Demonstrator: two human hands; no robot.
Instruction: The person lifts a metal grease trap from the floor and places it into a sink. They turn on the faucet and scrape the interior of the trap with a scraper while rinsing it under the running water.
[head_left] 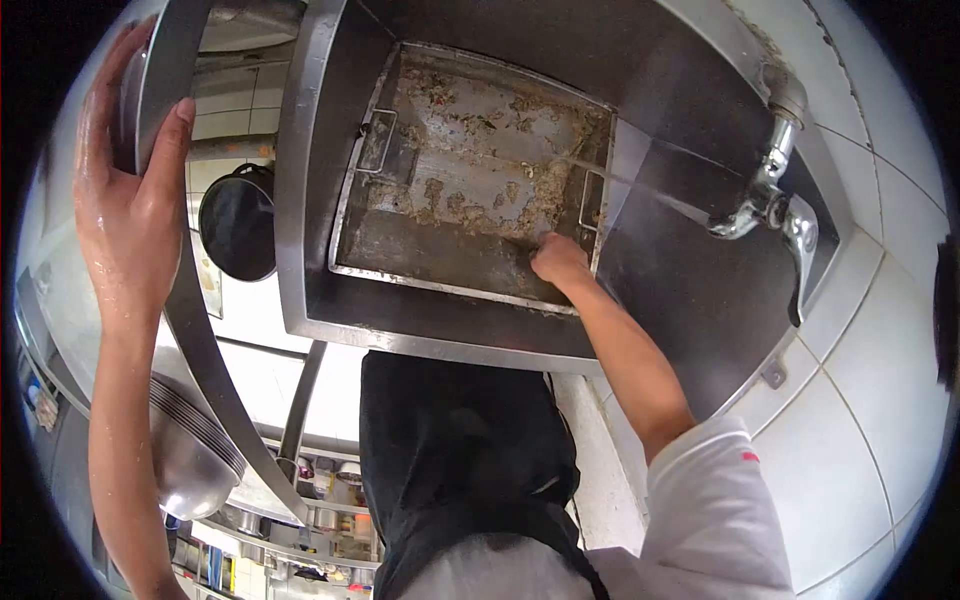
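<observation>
- The person's right hand (560,260), just right of the frame's centre, reaches down into the tray with its fingers curled under; their tips are hidden, so I cannot tell whether they hold anything.
- The broad, shallow, rectangular metal tray (420,248) around that hand fills the upper middle of the frame, slightly tilted, with a thin wire handle (388,138) at its left end and another at its right.
- Clumpy, brownish food residue (545,195) covers much of the tray's upper and right parts, close to the right hand.
- The person's wet left hand (135,215), at the upper left, clasps a long grey steel edge (160,90), thumb on its right side and fingers on its left.
- The deep, dark steel sink (440,344) holds the tray, its walls rising around it.
- A shiny chrome tap (765,208) with a lever handle stands at the upper right; a thin stream of water (682,206) runs from its spout leftward towards the tray.
- A round black bucket (238,225) sits left of the sink.
- Stacked rounded steel bowls (195,460) are at the lower left, beside the left forearm.
- A black apron (465,440) covers the person at bottom centre, and a white sleeve (705,490) shows at the lower right.
- White wall tiles (860,440) line the right side.
</observation>
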